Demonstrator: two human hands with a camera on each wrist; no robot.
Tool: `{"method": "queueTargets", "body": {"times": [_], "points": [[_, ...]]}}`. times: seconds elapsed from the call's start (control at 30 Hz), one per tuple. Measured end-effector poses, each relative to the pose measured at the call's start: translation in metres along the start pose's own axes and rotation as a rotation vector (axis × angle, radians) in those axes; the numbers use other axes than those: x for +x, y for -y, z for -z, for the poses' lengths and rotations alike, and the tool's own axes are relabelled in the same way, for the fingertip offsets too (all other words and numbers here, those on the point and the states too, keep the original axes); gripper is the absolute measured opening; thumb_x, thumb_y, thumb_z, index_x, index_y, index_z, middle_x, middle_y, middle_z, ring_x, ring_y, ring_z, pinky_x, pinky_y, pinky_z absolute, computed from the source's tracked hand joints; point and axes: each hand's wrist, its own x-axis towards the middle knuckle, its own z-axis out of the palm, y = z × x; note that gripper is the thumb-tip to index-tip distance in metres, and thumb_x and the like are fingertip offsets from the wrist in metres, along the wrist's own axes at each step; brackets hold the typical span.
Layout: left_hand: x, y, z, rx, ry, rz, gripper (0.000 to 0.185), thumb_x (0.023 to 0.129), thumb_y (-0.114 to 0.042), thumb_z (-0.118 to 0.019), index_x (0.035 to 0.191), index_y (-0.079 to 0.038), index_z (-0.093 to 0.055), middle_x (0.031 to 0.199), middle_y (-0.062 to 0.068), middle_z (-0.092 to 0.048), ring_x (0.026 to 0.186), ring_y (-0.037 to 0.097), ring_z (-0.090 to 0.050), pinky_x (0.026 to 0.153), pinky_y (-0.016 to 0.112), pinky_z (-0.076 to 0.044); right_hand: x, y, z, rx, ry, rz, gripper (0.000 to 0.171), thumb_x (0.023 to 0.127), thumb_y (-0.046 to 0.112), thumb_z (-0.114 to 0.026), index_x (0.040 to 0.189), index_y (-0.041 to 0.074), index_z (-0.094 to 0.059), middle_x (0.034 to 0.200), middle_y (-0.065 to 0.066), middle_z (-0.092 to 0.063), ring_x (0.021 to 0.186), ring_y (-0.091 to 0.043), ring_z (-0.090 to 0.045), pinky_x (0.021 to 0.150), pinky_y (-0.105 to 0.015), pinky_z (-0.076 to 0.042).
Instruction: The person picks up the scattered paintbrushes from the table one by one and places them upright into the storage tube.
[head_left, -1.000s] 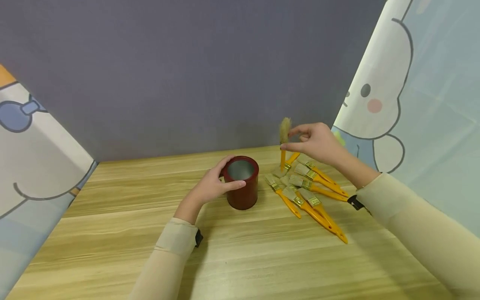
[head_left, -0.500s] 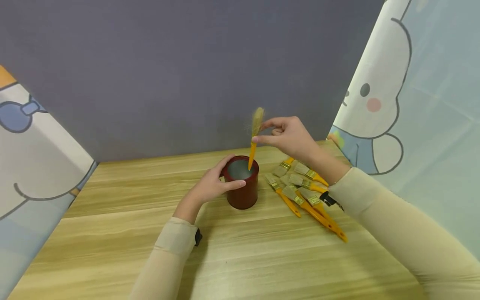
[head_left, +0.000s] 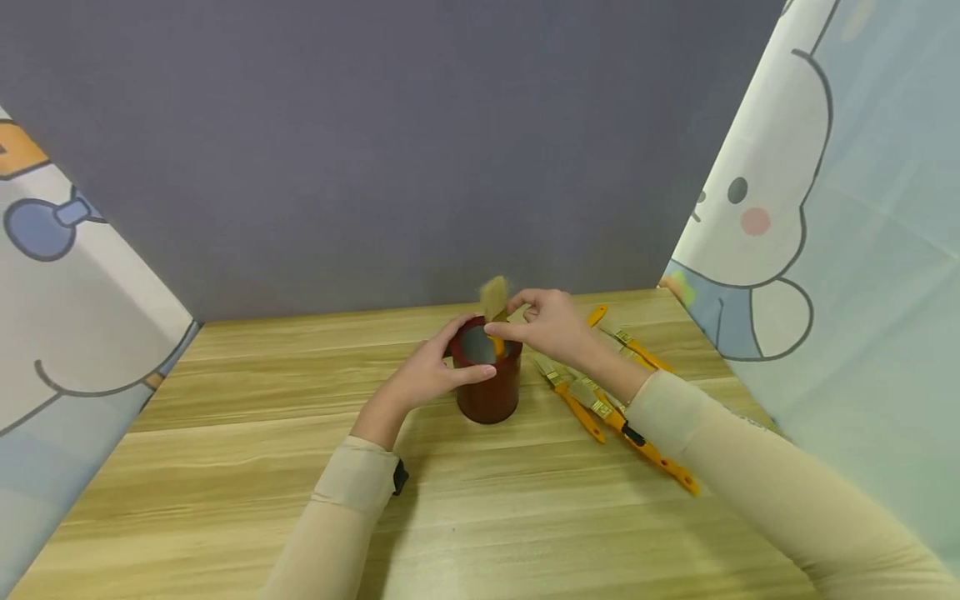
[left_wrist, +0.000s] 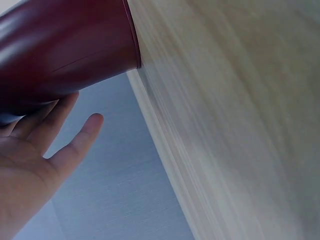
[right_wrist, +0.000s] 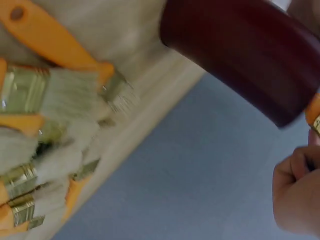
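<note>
A dark red cylindrical cup (head_left: 491, 392) stands on the wooden table (head_left: 225, 500). My left hand (head_left: 431, 371) grips its side, thumb near the rim and fingers around the back; the left wrist view shows the cup (left_wrist: 65, 45) against my palm (left_wrist: 30, 165). My right hand (head_left: 547, 325) pinches a yellow-handled paintbrush (head_left: 493, 304), bristles up, with its handle down inside the cup. In the right wrist view the cup (right_wrist: 245, 60) lies beside my curled fingers (right_wrist: 295, 190), and a bit of yellow handle shows at the edge.
Several yellow-handled brushes (head_left: 600, 408) lie on the table right of the cup, partly hidden by my right forearm; the right wrist view shows them too (right_wrist: 45, 130). A grey backdrop (head_left: 375, 150) stands behind, with cartoon-printed curtains (head_left: 825, 250) on both sides.
My right hand carried the brush left from above the pile and lowered it handle-first into the cup. The left hand stayed on the cup.
</note>
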Motion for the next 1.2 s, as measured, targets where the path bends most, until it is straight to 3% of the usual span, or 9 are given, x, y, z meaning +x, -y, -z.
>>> {"method": "queueTargets", "body": {"times": [0.23, 0.4, 0.6, 0.87, 1.07, 1.2], "points": [[-0.003, 0.0, 0.002, 0.017, 0.006, 0.032, 0.105, 0.09, -0.066, -0.077, 0.171, -0.038, -0.017, 0.172, 0.0, -0.036, 0.156, 0.033, -0.042, 0.12, 0.061, -0.044, -0.001, -0.007, -0.031, -0.104, -0.08, 0.012, 0.045, 0.09, 0.056, -0.082, 0.105, 0.015, -0.075, 0.05, 0.007, -0.037, 0.044, -0.011, -0.028, 0.045, -0.025, -0.028], [-0.003, -0.002, 0.0, 0.041, 0.012, 0.029, 0.113, 0.088, -0.07, -0.077, 0.173, -0.03, -0.014, 0.172, 0.004, -0.038, 0.153, 0.034, -0.046, 0.12, 0.059, -0.045, -0.003, -0.008, -0.039, -0.184, -0.135, 0.015, 0.047, 0.09, 0.058, -0.081, 0.104, 0.013, -0.075, 0.052, 0.005, -0.039, 0.046, -0.01, -0.03, 0.045, -0.025, -0.027], [-0.003, -0.002, -0.001, 0.04, 0.01, 0.024, 0.106, 0.089, -0.067, -0.077, 0.171, -0.037, -0.017, 0.166, 0.003, -0.046, 0.151, 0.031, -0.048, 0.119, 0.059, -0.045, -0.001, -0.005, -0.038, -0.267, -0.17, -0.011, 0.053, 0.092, 0.061, -0.078, 0.11, 0.011, -0.075, 0.055, 0.003, -0.053, 0.047, -0.011, -0.038, 0.045, -0.025, -0.03], [0.0, -0.003, 0.0, 0.028, 0.021, 0.013, 0.107, 0.09, -0.066, -0.077, 0.172, -0.034, -0.017, 0.171, 0.001, -0.038, 0.153, 0.03, -0.046, 0.12, 0.06, -0.044, 0.002, -0.007, -0.035, -0.315, -0.166, -0.011, 0.041, 0.094, 0.054, -0.079, 0.101, 0.014, -0.071, 0.055, 0.004, -0.05, 0.046, -0.01, -0.039, 0.045, -0.025, -0.029], [0.0, -0.003, 0.001, 0.027, 0.027, 0.021, 0.101, 0.091, -0.063, -0.077, 0.17, -0.04, -0.019, 0.169, 0.001, -0.04, 0.152, 0.03, -0.047, 0.118, 0.06, -0.047, 0.003, -0.008, -0.028, -0.326, -0.124, -0.023, 0.041, 0.095, 0.054, -0.077, 0.101, 0.013, -0.072, 0.058, 0.002, -0.052, 0.048, -0.011, -0.042, 0.046, -0.025, -0.032], [0.0, -0.005, 0.0, 0.023, 0.029, 0.014, 0.107, 0.091, -0.062, -0.079, 0.172, -0.03, -0.017, 0.167, 0.005, -0.044, 0.153, 0.03, -0.047, 0.121, 0.06, -0.044, 0.001, -0.007, -0.016, -0.283, -0.1, -0.03, 0.047, 0.094, 0.054, -0.079, 0.111, 0.01, -0.073, 0.056, 0.004, -0.045, 0.046, -0.011, -0.035, 0.045, -0.025, -0.031]]}}
